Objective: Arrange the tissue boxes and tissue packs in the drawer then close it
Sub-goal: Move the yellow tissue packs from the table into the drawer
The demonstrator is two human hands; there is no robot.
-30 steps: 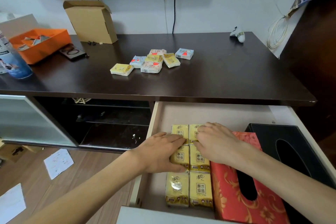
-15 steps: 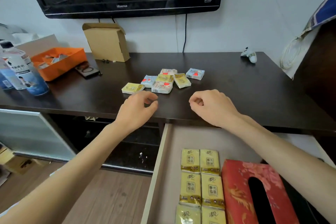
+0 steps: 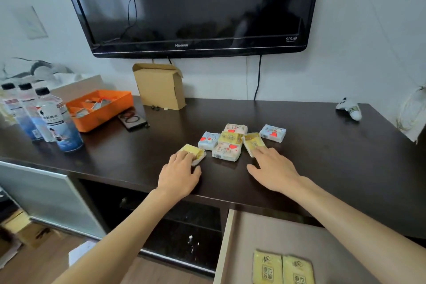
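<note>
Several small tissue packs lie in a cluster on the dark cabinet top (image 3: 322,157). My left hand (image 3: 178,176) covers a yellow tissue pack (image 3: 196,151) at the cluster's left, fingers curled over it. My right hand (image 3: 273,172) is spread flat, its fingertips touching another yellow pack (image 3: 252,140). Between them lies a white pack with red hearts (image 3: 227,151). Blue packs (image 3: 208,139) (image 3: 273,133) sit behind. The open drawer (image 3: 253,233) shows at lower right with two yellow packs (image 3: 267,270) (image 3: 298,271) in it; its other contents are out of frame.
A cardboard box (image 3: 159,86) stands at the wall under the TV (image 3: 196,7). An orange tray (image 3: 101,108), a dark phone-like item (image 3: 132,120) and water bottles (image 3: 57,120) sit at the left. A small white object (image 3: 350,109) lies far right.
Both hands left the drawer's yellow packs and rose to the cabinet top. The left now covers a yellow pack, the right touches another. The view tilted upward.
</note>
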